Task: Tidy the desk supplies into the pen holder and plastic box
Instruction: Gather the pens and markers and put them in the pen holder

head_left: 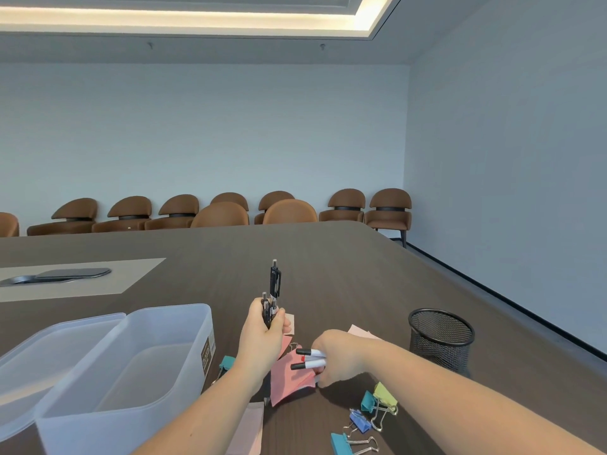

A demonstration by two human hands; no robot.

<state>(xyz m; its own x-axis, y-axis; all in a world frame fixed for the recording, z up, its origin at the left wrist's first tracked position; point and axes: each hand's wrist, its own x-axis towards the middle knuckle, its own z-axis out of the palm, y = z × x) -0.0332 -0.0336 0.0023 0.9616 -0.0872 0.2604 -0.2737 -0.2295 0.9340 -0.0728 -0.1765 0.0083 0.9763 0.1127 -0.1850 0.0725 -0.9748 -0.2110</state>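
My left hand [262, 336] holds a bundle of black pens [273, 290] upright above the table. My right hand [341, 356] is closed around several markers [308, 358] with black and red caps, low over pink sticky notes [289, 379]. The clear plastic box [131, 366] stands empty at the left, its lid [49, 349] leaning beside it. The black mesh pen holder [440, 336] stands to the right of my right hand. Coloured binder clips [377, 402] lie near my right forearm; one teal clip [226, 362] sits by the box.
The dark wooden table [328, 257] stretches far ahead. A grey cable panel with a metal cover [65, 274] lies at the far left. Brown chairs [230, 210] line the back wall. The table's right edge runs diagonally past the pen holder.
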